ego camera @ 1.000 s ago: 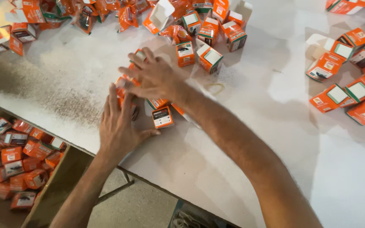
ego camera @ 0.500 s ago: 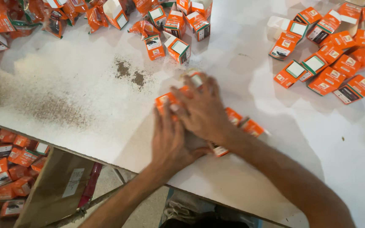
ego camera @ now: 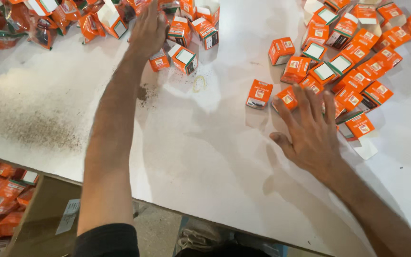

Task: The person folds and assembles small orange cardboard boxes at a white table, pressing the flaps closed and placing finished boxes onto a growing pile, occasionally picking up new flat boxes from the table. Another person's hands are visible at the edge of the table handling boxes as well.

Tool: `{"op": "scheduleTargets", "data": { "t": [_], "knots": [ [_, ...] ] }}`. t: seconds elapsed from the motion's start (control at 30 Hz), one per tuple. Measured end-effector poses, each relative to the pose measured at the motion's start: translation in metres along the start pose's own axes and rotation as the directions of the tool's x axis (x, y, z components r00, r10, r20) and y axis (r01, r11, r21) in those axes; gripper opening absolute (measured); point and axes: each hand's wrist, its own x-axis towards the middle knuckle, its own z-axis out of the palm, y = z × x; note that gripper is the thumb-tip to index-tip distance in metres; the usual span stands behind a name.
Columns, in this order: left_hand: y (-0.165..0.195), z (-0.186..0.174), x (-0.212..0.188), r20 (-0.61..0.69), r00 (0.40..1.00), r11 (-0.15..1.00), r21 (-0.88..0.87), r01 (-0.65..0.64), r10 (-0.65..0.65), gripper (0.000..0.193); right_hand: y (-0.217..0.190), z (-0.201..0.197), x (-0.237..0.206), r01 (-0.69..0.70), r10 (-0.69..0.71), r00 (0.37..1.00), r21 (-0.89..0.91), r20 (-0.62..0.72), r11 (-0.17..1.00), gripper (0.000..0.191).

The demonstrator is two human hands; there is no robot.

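Boxes at right: small orange cartons (ego camera: pixel 353 76) were spread across the upper right of the frame, some lying flat, some open-topped.
Right hand: right hand (ego camera: pixel 312 131) was pressed flat with fingers splayed, fingertips touching the nearest cartons at the lower edge of that group; nothing was clasped.
Left hand: left hand (ego camera: pixel 149 29) was stretched to the top centre, laid over the pile of cartons (ego camera: pixel 186 40); whether its fingers were closed on one could not be told.
Stray box: single carton (ego camera: pixel 259 93) lay apart, just left of the right hand's fingers.
Table: white table (ego camera: pixel 205 157) was dusted with dark grit (ego camera: pixel 39 128) at left.
Bin: cardboard box (ego camera: pixel 5 200) of similar cartons was seen below the table edge, lower left.
Risk: open cartons could be judged likely to be crushed or tipped under a flat palm.
Risk: cartons swept toward the near edge could be judged liable to drop past the bin.
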Motion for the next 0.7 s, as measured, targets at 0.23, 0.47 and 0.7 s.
{"op": "scheduleTargets", "data": {
  "t": [0.23, 0.47, 0.7],
  "knots": [
    [0.019, -0.062, -0.070, 0.262, 0.962, 0.966, 0.259, 0.002, -0.073, 0.029, 0.018, 0.006, -0.032, -0.131, 0.131, 0.991, -0.042, -0.011, 0.990, 0.067],
    [0.020, -0.008, -0.048, 0.086, 0.994, 0.985, 0.153, -0.078, 0.066, 0.051, 0.006, 0.019, -0.057, -0.111, 0.107, 0.993, -0.068, -0.059, 0.992, 0.046],
    [0.017, -0.008, -0.050, 0.212, 0.945, 0.953, 0.117, -0.278, 0.249, 0.031, -0.013, 0.005, -0.083, -0.160, 0.164, 0.984, 0.060, -0.070, 0.985, 0.039]
  ]
}}
